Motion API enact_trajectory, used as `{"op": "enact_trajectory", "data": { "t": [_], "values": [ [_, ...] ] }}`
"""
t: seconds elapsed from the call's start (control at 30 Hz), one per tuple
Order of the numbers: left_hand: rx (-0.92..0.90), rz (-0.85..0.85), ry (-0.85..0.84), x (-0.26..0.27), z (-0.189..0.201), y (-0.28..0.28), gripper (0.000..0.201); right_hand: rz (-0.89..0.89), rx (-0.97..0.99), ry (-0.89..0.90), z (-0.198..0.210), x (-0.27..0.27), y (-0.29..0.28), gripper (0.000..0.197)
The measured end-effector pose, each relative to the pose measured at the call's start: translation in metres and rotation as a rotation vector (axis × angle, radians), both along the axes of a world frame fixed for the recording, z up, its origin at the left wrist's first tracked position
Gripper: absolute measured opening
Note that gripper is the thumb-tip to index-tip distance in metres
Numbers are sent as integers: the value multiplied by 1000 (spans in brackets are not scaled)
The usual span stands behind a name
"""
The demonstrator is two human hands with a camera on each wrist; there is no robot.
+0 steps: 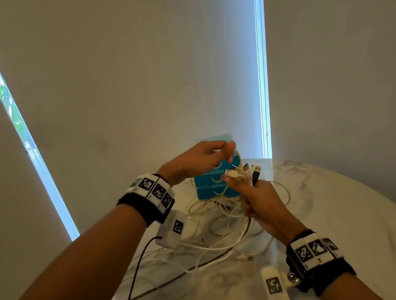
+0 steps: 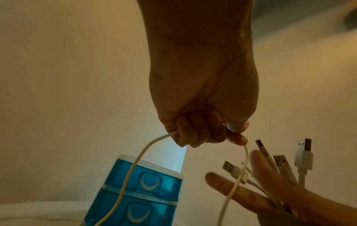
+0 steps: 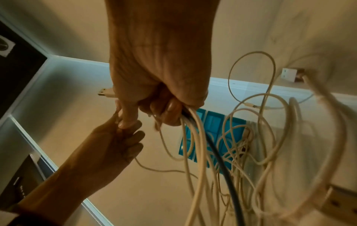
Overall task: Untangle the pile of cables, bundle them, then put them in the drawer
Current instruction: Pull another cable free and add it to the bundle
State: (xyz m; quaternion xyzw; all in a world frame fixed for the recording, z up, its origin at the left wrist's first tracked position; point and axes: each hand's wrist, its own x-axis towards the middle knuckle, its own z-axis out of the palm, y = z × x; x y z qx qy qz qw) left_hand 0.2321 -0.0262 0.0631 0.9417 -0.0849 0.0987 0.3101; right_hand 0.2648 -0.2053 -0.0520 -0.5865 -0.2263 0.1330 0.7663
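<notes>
The right hand (image 1: 261,202) is raised above the marble tabletop (image 1: 350,205), its fingers curled tight round a bunch of cables (image 1: 229,223) just below their plugs. The USB plugs (image 1: 245,171) fan out above the fist, most of them white and one dark; the head view blurs them, so their count is hard to tell. In the left wrist view two fingers (image 2: 231,185) of this hand stick out straight while the rest grip the bunch.

The left hand (image 1: 200,159) is held just above and beside the right one, fingers curled. It pinches a single white cable (image 2: 131,172), which loops out of both sides of the fist; its plug end is hidden inside the grip.

Below the right hand the cable lengths hang in a loose tangle down to the tabletop, where they spread in overlapping loops. One dark cable (image 3: 220,154) runs among the white ones. Where each strand ends cannot be followed.

Behind the hands stands a blue mini drawer unit (image 1: 211,185), partly covered by both hands and the cables. Its drawers (image 2: 148,182) look closed in the left wrist view. The unit's base is cut off there.
</notes>
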Motion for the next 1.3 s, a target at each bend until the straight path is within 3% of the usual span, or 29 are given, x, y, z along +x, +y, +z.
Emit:
{"op": "enact_trajectory", "data": {
  "t": [0.13, 0.23, 0.37, 0.43, 0.57, 0.67, 0.73, 0.8, 0.87, 1.03, 1.2, 1.27, 1.3],
  "values": [
    [71, 36, 27, 5, 4, 2, 56, -36, 218, 94, 2, 12, -4, 13],
    [224, 112, 62, 1, 5, 35, 61, -81, 458, 163, 1, 31, -14, 27],
    [459, 325, 111, -5, 1, 86, 79, -180, 605, 231, 4, 47, -29, 32],
    [489, 447, 119, -15, -5, 118, 81, -219, 646, 263, 2, 58, -43, 31],
    [335, 458, 121, -38, -15, 167, 85, -282, 436, 211, -4, 63, -41, 24],
    [266, 519, 124, -48, -9, 177, 72, -384, 266, 195, -4, 54, -27, 16],
    [89, 540, 142, -59, 3, 181, 69, -420, 223, 187, -2, 53, -23, 11],
    [-147, 555, 57, -68, 18, 187, 67, -417, 195, 170, 1, 53, -21, 12],
    [-238, 600, -140, -76, 33, 192, 67, -402, 164, 143, 4, 49, -16, 12],
    [165, 659, -518, -80, 59, 200, 55, -433, 147, 134, 13, 38, 2, 12],
    [263, 591, -637, -82, 56, 215, 51, -426, 160, 107, 14, 32, 7, 13],
    [399, 669, -738, -89, 46, 223, 46, -338, 123, 32, 17, 21, 16, 18],
    [461, 780, -693, -94, 40, 232, 45, -296, 95, -2, 19, 16, 21, 23]
  ]
}}
